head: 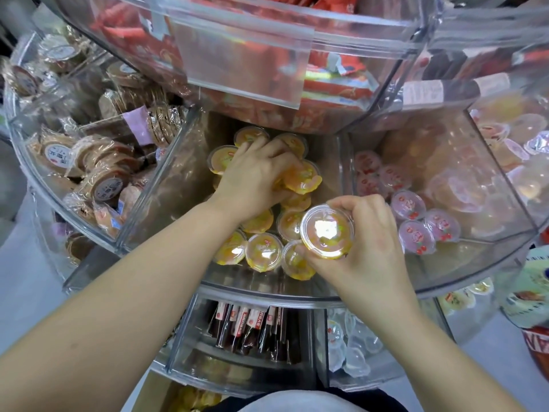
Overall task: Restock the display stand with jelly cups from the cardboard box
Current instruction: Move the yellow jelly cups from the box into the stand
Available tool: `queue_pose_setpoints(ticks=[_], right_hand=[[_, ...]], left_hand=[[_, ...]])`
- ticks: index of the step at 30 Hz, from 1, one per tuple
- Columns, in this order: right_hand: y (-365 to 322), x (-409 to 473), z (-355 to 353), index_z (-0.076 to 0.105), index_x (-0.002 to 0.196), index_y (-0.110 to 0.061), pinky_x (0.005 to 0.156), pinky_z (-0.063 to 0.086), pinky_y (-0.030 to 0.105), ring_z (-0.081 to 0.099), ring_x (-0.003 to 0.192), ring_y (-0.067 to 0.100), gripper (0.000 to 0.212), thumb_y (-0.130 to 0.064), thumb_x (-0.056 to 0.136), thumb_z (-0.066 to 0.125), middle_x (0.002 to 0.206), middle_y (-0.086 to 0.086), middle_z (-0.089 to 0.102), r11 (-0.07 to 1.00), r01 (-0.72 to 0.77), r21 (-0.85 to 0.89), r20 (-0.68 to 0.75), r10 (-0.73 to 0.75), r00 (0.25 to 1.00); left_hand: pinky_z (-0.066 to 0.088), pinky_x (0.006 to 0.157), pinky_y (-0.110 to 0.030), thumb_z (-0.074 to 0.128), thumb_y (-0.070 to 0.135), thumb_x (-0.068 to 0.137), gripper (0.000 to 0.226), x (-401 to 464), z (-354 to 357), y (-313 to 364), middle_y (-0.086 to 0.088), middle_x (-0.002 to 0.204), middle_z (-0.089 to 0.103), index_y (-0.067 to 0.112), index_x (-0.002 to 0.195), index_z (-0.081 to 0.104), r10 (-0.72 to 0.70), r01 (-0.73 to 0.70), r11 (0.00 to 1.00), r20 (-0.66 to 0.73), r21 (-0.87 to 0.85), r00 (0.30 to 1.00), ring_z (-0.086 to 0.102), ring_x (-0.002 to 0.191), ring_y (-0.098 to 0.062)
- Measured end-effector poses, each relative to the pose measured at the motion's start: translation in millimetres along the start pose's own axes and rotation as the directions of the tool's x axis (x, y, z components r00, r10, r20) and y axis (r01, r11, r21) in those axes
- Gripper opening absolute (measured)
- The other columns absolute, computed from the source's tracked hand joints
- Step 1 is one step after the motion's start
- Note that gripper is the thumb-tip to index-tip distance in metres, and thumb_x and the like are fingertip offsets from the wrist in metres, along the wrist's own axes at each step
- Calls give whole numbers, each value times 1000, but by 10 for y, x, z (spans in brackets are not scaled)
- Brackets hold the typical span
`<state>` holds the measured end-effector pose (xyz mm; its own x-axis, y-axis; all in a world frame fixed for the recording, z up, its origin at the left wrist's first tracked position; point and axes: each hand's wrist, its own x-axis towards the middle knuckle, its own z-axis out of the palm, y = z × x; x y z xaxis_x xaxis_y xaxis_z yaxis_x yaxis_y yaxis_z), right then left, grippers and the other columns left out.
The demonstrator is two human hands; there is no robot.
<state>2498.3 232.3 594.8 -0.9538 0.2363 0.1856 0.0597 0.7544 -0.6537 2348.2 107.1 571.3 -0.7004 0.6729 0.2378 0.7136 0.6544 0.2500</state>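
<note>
Two hands stocking orange jelly cups in the middle bin of a clear acrylic display stand.

The left hand reaches deep toward the back of the centre compartment, its grip curled over an orange jelly cup on top of the pile. The right hand hovers near the front rim, its grip pinching a second jelly cup by the sides, foil lid tilted toward the camera. More orange jelly cups lie heaped along the front wall. The left-hand bin holds wrapped round biscuits; the right-hand bin holds pink jelly cups. An upper tier with red packets overhangs. The tier below shows dark snack sticks. An open cardboard box sits at the stand's foot on a pale floor.
</note>
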Motion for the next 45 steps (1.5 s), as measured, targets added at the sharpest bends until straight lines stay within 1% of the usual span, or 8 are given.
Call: queue_pose_setpoints(ticks=[5,11,17,21,24,30,35,45], right_hand=[[-46,28,-8,50,98,-24,84,30,12,38,94,10,50,-28,60,82,98,-8,44,1000,10,-22,13,-10,1000],[-422,140,80,45,103,-28,71,40,22,48,88,4,48,-28,67,78,97,-13,54,993,80,82,97,-88,991],[-747,421,599,38,97,-24,63,37,24,52,84,12,54,-33,66,80,86,-12,49,981,-61,182,313,1,950],[-767,523,808,41,103,-18,63,44,9,58,82,9,55,-25,67,81,86,-13,52,944,-179,278,394,58,917],[-713,522,877,55,97,-31,90,52,36,63,97,13,40,-6,72,74,93,-13,64,840,-312,444,472,77,878],[-654,603,987,64,114,-12,89,54,35,67,97,18,24,-8,93,51,108,6,69,474,-639,606,568,304,765],[-709,610,1079,58,120,-7,89,54,33,67,95,19,28,-8,92,55,112,9,67,325,-673,664,553,393,735],[-662,589,1007,52,121,-7,72,58,29,67,78,22,26,-17,97,47,109,20,62,97,-712,695,610,443,657]], left_hand=[[36,98,-32,82,27,66,60,-48,-234,-41,-3,118,57,20,122,61,-20,35,977,70,-212,997,46,112,-23],[42,77,-7,68,7,80,30,-498,-632,-233,11,93,63,24,104,65,-308,264,868,-40,-420,951,60,84,-5],[56,68,-23,60,15,90,12,-1040,-678,-266,0,75,70,25,93,67,-691,526,487,62,-697,720,65,63,-7],[55,87,-36,56,20,93,29,-1123,-599,-217,-3,95,71,13,121,58,-617,592,384,280,-709,736,68,84,-10],[47,96,-45,54,19,94,47,-1064,-576,-254,-2,107,68,18,139,42,-580,637,463,333,-616,743,63,104,-19],[43,100,-51,54,13,87,43,-938,-569,-296,-14,122,61,12,129,45,-543,658,426,407,-621,735,57,115,-31],[41,105,-38,50,-5,91,45,-959,-553,-301,6,114,62,37,105,47,-520,586,323,378,-743,766,56,117,-15],[44,88,-9,46,-6,93,63,-1129,-656,-252,25,126,46,31,142,28,-467,572,219,430,-790,773,52,109,10]])
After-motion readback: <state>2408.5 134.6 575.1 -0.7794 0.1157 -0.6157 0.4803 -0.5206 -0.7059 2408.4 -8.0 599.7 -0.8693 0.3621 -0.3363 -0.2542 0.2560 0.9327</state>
